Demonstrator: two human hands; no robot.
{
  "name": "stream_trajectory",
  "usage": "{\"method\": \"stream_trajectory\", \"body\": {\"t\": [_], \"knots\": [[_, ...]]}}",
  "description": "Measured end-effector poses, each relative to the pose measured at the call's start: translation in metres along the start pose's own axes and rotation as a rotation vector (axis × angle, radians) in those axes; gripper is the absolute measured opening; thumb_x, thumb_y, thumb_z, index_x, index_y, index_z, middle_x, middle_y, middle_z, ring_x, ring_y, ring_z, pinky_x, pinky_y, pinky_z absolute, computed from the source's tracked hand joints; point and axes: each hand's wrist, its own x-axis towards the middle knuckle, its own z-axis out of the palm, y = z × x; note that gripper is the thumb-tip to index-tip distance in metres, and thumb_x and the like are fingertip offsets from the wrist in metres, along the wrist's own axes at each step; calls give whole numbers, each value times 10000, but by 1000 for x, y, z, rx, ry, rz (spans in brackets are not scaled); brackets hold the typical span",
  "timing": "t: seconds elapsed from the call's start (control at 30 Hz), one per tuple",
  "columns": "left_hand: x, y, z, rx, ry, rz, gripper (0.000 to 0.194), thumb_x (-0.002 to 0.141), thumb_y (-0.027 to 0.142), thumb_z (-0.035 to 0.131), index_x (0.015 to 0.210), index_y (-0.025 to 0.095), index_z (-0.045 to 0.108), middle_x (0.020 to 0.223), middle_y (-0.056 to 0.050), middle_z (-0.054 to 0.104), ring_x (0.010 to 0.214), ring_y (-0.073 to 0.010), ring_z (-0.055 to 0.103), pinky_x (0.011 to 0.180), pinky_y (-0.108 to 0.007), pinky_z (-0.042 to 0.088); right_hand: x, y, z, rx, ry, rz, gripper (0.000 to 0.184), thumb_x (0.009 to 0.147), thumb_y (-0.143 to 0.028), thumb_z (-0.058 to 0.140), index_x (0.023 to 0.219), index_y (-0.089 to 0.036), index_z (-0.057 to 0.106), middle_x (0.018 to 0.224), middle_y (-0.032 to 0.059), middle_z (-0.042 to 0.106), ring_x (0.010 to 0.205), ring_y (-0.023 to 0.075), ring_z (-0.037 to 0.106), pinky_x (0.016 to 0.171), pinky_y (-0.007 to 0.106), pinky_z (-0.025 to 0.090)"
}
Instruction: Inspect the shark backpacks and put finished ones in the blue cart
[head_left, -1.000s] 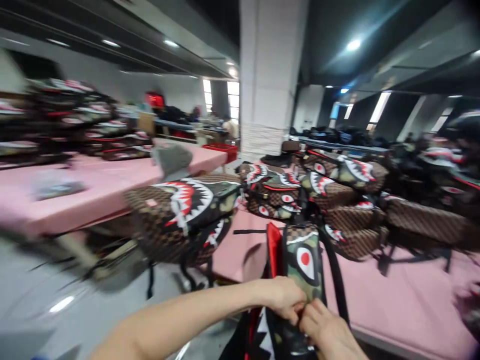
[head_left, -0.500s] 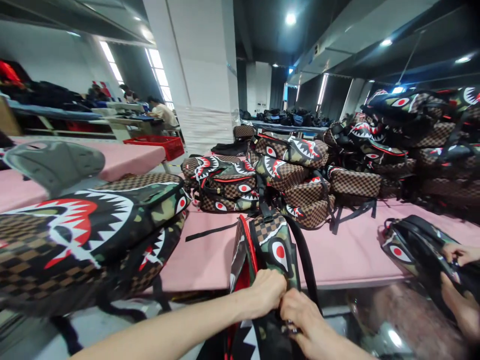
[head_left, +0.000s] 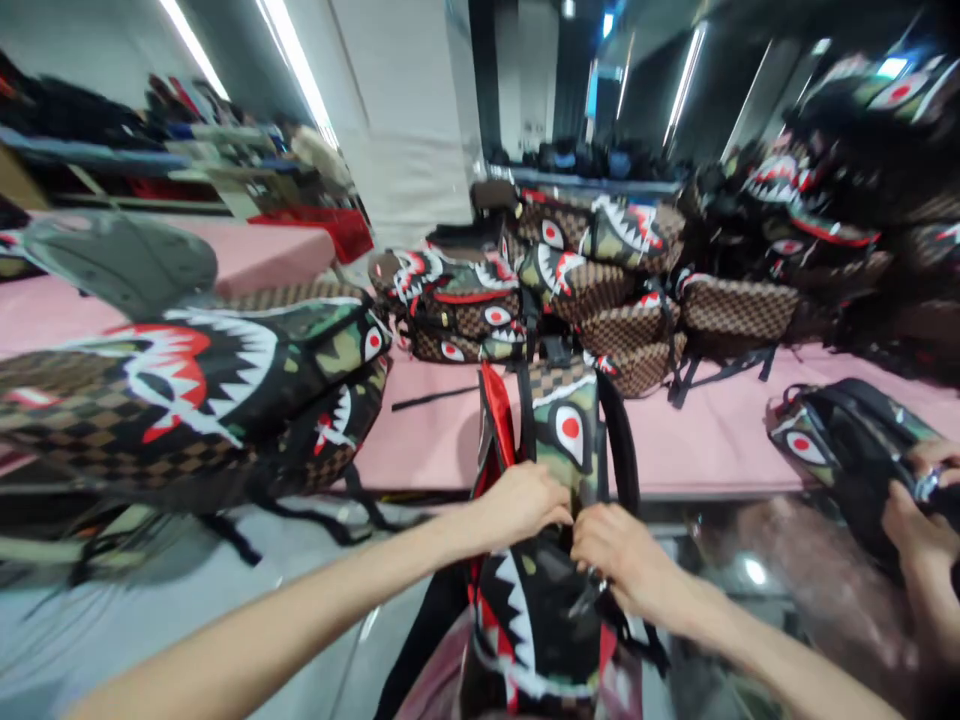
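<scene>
Where our shark-tooth backpack [head_left: 551,615] sits: lower centre of the frame, at the near edge of the pink counter [head_left: 442,425], with red lining showing along its left side.
Our left hand [head_left: 525,503]: reaches in from the lower left, its fingers curled closed on the backpack's front, just below the red-and-white eye.
Our right hand [head_left: 622,555]: just beside the left, its fingers also folded shut on the backpack's front; a small shiny piece [head_left: 589,597] beneath them is too blurred for us to name.
Large backpack [head_left: 262,395]: left of the frame, lying at the counter's edge, straps hanging down.
Stacked backpacks [head_left: 611,293]: piled on the counter from centre to upper right.
Our neighbour's hands [head_left: 911,520]: far right, at a black backpack [head_left: 844,450].
Grey chair back [head_left: 124,262]: left, behind the large backpack.
</scene>
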Motion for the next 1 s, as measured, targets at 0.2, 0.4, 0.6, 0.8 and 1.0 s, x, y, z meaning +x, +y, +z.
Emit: {"method": "stream_trajectory", "body": {"t": [0.2, 0.4, 0.6, 0.8, 1.0], "knots": [[-71, 24, 34, 87, 420, 153, 150, 876, 288, 507, 798, 181, 579, 781, 3, 639, 1096, -167, 516, 1085, -401, 180, -25, 2, -6, -110, -72, -32, 282, 862, -18, 346, 973, -168, 557, 955, 66, 607, 1076, 192, 472, 823, 331, 360], [-102, 60, 79, 90, 613, 59, 200, 876, 66, 396, 882, 174, 564, 850, 13, 656, 1199, -128, 452, 1120, -393, 86, -43, 1, 8, -217, -113, -131, 264, 919, -59, 343, 1024, -175, 555, 938, 39, 641, 1132, 169, 456, 819, 338, 323], [-101, 49, 78, 45, 524, 127, 172, 884, 73, 417, 907, 187, 544, 843, 24, 645, 1241, -142, 408, 1102, -401, 133, -44, -2, 11, -241, -123, -108, 258, 919, -64, 357, 1027, -176, 563, 948, 29, 650, 1146, 169, 445, 845, 346, 303], [-100, 41, 70, -129, 484, 167, 176, 893, 105, 410, 906, 205, 554, 842, 24, 652, 1170, -134, 465, 1043, -357, 218, -42, -8, 10, -193, -123, -76, 283, 900, -46, 355, 1050, -172, 558, 968, 41, 645, 1146, 182, 444, 851, 354, 299], [-84, 29, 61, -144, 519, 175, 138, 880, 138, 458, 865, 205, 578, 808, 16, 653, 1106, -157, 512, 965, -358, 287, -28, -19, 15, -198, -5, 36, 157, 912, -157, 422, 949, -163, 575, 926, 54, 646, 1043, 199, 503, 799, 357, 301]]}}
